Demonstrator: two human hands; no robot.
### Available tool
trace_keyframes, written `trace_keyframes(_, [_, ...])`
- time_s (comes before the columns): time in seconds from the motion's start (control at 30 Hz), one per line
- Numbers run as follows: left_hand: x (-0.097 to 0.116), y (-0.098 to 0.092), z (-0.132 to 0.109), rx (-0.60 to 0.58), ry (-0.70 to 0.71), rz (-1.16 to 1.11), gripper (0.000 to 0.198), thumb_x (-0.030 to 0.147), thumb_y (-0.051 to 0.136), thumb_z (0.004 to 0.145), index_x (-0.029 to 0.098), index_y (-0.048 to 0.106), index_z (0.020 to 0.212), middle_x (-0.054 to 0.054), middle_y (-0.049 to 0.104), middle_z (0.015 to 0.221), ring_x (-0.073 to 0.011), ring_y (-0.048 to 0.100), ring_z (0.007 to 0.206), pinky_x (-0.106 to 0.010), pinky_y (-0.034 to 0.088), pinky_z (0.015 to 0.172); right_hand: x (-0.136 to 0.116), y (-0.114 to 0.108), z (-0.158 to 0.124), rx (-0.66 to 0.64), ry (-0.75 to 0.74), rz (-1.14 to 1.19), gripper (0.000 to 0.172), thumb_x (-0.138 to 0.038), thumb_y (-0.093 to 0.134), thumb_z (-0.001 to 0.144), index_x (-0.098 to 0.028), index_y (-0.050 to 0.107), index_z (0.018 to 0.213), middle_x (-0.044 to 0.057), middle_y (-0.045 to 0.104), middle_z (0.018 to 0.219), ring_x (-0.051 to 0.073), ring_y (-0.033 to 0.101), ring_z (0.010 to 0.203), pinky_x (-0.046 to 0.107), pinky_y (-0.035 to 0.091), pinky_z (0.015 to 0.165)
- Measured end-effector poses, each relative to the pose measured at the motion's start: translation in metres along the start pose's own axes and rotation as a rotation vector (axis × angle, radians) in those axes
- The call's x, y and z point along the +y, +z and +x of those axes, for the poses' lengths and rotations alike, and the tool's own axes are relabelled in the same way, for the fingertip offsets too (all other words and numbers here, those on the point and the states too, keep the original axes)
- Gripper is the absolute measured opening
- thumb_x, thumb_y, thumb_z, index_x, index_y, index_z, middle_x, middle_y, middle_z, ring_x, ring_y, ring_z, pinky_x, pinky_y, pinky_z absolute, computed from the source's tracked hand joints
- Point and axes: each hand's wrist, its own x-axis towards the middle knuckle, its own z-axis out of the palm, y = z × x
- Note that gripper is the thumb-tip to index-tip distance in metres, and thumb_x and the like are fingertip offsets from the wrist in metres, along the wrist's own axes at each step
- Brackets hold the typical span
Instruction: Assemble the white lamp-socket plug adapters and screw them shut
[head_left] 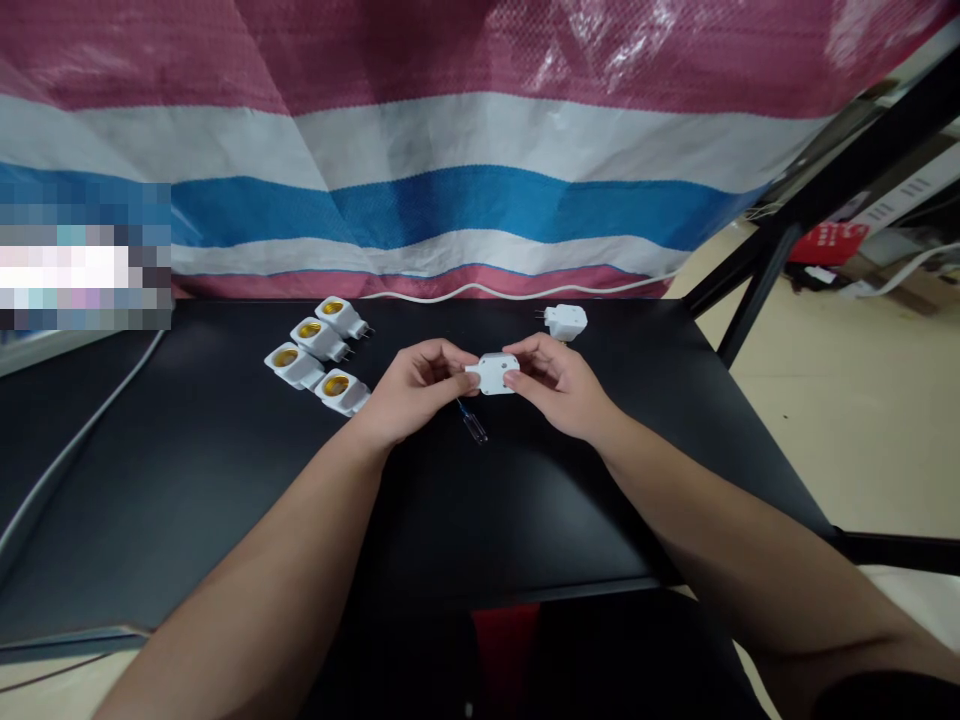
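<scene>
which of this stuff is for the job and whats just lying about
Likely for the job:
white adapter held by left hand and right hand
screwdriver
four gold-lined adapters
lone adapter beyond

Apparently just lying about:
white cable at back
red item at right

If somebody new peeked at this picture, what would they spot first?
Probably the big red, white and blue striped sheet hanging behind the black table. Next, four gold-lined white sockets on the table's left part. In the middle, the left hand and right hand hold another white piece.
</scene>
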Motion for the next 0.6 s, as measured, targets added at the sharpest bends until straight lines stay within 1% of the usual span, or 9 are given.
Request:
trace_keyframes(0.07, [-0.001, 0.000, 0.000, -0.033, 0.030, 0.028, 0.027, 0.027, 0.093, 0.083, 0.015, 0.077, 0.101, -0.004, 0.078, 0.086, -0.0148, 0.076, 0.079, -0.028, 0.063, 0.079, -0.002, 0.000, 0.000, 0.009, -0.007, 0.010, 0.032, -0.042, 0.083, 0.093, -0.024, 0.070, 0.117, 0.009, 0.081, 0.112, 0.024, 0.078, 0.103, 0.045, 0.066, 0.093])
trace_keyframes(0.17, [-0.005, 0.001, -0.001, -0.064, 0.081, 0.048, 0.037, 0.024, 0.097, 0.078, 0.017, 0.072, 0.105, -0.004, 0.078, 0.096, -0.0159, 0.076, 0.088, -0.027, 0.063, 0.081, -0.003, 0.001, 0.000, 0.028, -0.020, 0.011, 0.032, -0.044, 0.083, 0.094, -0.024, 0.070, 0.115, 0.007, 0.080, 0.108, 0.022, 0.077, 0.097, 0.043, 0.067, 0.089])
trace_keyframes(0.23, [-0.006, 0.003, -0.001, -0.064, 0.119, 0.047, 0.044, 0.023, 0.099, 0.074, 0.018, 0.071, 0.108, -0.004, 0.077, 0.103, -0.0173, 0.076, 0.093, -0.028, 0.064, 0.083, -0.003, 0.002, 0.001, 0.022, -0.012, 0.046, 0.033, -0.047, 0.083, 0.094, -0.025, 0.070, 0.114, 0.006, 0.078, 0.106, 0.021, 0.076, 0.094, 0.041, 0.068, 0.085])
trace_keyframes(0.37, [-0.004, 0.004, -0.002, -0.019, 0.196, 0.105, 0.043, 0.026, 0.098, 0.077, 0.019, 0.077, 0.114, -0.008, 0.077, 0.110, -0.0181, 0.076, 0.095, -0.031, 0.064, 0.088, -0.003, 0.005, 0.002, -0.045, 0.089, 0.227, 0.038, -0.054, 0.081, 0.095, -0.027, 0.066, 0.117, 0.003, 0.074, 0.101, 0.021, 0.078, 0.092, 0.042, 0.072, 0.084])
trace_keyframes(0.47, [-0.001, 0.003, -0.003, 0.026, 0.241, 0.141, 0.039, 0.029, 0.098, 0.078, 0.019, 0.082, 0.112, -0.011, 0.076, 0.119, -0.0195, 0.075, 0.099, -0.032, 0.063, 0.089, -0.001, 0.010, 0.001, -0.063, 0.182, 0.337, 0.039, -0.055, 0.078, 0.097, -0.030, 0.064, 0.123, 0.003, 0.074, 0.104, 0.019, 0.079, 0.086, 0.044, 0.073, 0.085])
trace_keyframes(0.53, [0.001, 0.004, -0.003, 0.041, 0.217, 0.138, 0.038, 0.031, 0.098, 0.077, 0.019, 0.083, 0.111, -0.011, 0.078, 0.116, -0.0203, 0.075, 0.098, -0.032, 0.063, 0.087, 0.000, 0.012, 0.000, -0.072, 0.214, 0.379, 0.040, -0.055, 0.079, 0.097, -0.031, 0.064, 0.124, 0.002, 0.074, 0.103, 0.019, 0.079, 0.085, 0.045, 0.073, 0.086])
trace_keyframes(0.6, [0.002, 0.004, -0.003, 0.045, 0.176, 0.122, 0.039, 0.034, 0.098, 0.078, 0.019, 0.083, 0.112, -0.010, 0.080, 0.107, -0.0202, 0.074, 0.095, -0.031, 0.062, 0.085, 0.000, 0.014, -0.001, -0.084, 0.220, 0.408, 0.041, -0.056, 0.082, 0.094, -0.030, 0.064, 0.120, 0.002, 0.074, 0.104, 0.020, 0.079, 0.088, 0.046, 0.073, 0.088])
